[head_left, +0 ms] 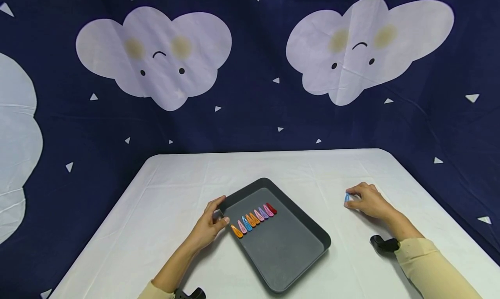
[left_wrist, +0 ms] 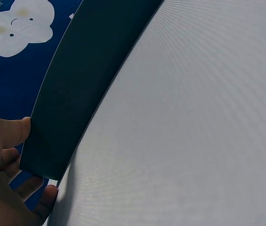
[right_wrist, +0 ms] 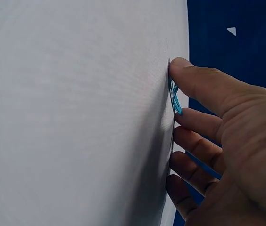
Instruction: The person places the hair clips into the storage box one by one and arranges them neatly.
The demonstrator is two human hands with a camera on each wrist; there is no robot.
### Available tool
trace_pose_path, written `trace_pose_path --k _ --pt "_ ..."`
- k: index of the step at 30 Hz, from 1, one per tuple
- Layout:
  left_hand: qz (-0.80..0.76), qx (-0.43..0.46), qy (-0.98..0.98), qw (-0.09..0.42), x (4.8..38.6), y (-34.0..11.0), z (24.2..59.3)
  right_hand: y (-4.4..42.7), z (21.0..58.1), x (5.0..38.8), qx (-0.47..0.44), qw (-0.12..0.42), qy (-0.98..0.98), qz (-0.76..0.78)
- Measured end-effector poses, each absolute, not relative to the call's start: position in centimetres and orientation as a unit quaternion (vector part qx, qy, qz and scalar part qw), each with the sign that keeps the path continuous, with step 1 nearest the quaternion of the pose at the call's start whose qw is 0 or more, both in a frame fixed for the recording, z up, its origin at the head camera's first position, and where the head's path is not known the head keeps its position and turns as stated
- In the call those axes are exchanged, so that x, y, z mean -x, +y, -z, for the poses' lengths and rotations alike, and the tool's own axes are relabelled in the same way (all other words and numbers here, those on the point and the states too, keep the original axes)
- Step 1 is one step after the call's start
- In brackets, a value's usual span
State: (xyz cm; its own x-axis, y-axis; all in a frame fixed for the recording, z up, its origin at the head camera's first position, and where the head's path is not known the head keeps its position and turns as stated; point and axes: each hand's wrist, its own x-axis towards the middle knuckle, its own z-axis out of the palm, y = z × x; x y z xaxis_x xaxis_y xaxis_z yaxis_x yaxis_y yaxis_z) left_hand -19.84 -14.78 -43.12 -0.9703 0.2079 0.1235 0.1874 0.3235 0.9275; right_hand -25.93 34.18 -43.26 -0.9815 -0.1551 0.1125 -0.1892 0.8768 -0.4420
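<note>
A dark grey baking tray (head_left: 285, 255) lies turned at an angle on the white table. Inside it, a slanting row of several hair clips (head_left: 255, 218) in orange, pink, blue, purple and red runs from the left corner toward the middle. At that left corner my left hand (head_left: 207, 227) grips the tray. The left wrist view shows its thumb against the tray wall (left_wrist: 76, 89) and fingers around the corner. Over to the right, my right hand (head_left: 369, 201) pinches a light blue hair clip (right_wrist: 176, 98) between thumb and index finger, low at the tabletop.
White cloth (head_left: 187, 177) covers the table, whose far edge meets a dark blue backdrop (head_left: 250, 125) printed with clouds and small triangles. A black strap piece (head_left: 384, 244) sits at my right wrist. The tray has raised walls all round.
</note>
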Motion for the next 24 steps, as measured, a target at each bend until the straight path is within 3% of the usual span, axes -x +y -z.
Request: trace_pose_path --k 11,24 --pt "-0.563 -0.123 0.817 0.011 19.8 -14.7 42.8 33.5 41.9 25.9 -0.121 0.061 -0.958 -0.251" --pt "-0.57 -0.12 0.813 0.008 19.8 -14.8 43.1 29.0 37.9 26.0 -0.178 0.084 -0.939 -0.281"
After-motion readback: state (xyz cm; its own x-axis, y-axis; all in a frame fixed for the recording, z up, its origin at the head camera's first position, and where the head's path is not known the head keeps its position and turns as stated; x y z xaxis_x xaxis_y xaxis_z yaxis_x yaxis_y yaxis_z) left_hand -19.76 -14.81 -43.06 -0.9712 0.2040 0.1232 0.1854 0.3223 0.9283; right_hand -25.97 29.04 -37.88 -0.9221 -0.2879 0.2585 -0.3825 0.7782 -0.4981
